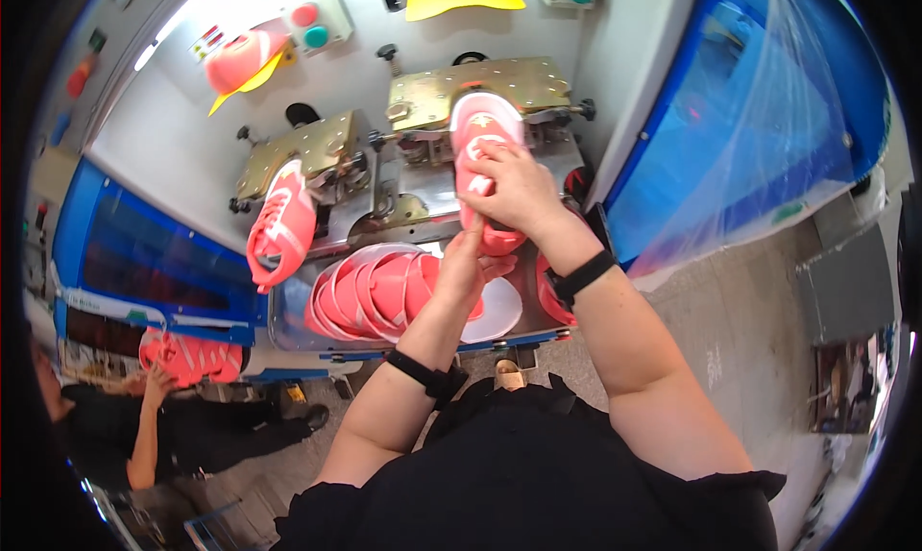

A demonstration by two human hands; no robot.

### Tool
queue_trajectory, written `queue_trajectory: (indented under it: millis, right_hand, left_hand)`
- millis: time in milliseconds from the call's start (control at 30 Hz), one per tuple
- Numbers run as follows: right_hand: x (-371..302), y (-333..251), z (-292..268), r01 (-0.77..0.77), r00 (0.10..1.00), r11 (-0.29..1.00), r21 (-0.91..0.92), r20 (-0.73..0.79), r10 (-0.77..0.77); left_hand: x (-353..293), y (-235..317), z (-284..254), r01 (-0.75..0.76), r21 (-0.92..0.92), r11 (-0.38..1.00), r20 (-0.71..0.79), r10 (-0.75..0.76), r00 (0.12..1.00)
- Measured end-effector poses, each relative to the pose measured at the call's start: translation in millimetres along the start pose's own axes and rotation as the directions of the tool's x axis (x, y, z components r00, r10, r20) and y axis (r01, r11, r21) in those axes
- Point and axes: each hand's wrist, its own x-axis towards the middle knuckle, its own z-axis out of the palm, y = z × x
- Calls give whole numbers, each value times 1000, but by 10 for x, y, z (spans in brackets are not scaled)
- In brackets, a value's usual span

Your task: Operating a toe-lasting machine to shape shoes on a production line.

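A pink shoe upper [477, 128] with white trim lies toe-away against the brass-coloured plate of the right-hand machine station [538, 88]. My right hand [519, 188] grips it from above, fingers curled over the lacing area. At the heel, my left hand [461, 274] holds it from the near side, its thumb up along the edge and some fingers partly hidden. Over on the left station [317, 152], a second pink upper with laces [284, 226] hangs toe-up, untouched. Below my hands, several nested pink uppers [370, 296] lie beside a white rounded piece [497, 313].
A metal tray [293, 332] holds the nested pieces. Red button [304, 14] and green button [315, 37] sit on the back wall, near a yellow-brimmed pink piece [248, 63]. Blue panels [706, 109] flank the machine. At lower left, another person [144, 436] handles pink uppers [197, 357].
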Motion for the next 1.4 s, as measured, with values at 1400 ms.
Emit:
queue_trajectory:
  millis: [1400]
  right_hand:
    - [-1805, -706, -819, -447, 894, 305, 841, 423, 146]
  left_hand:
    - [-2100, 245, -1056, -414, 831, 373, 268, 383, 884]
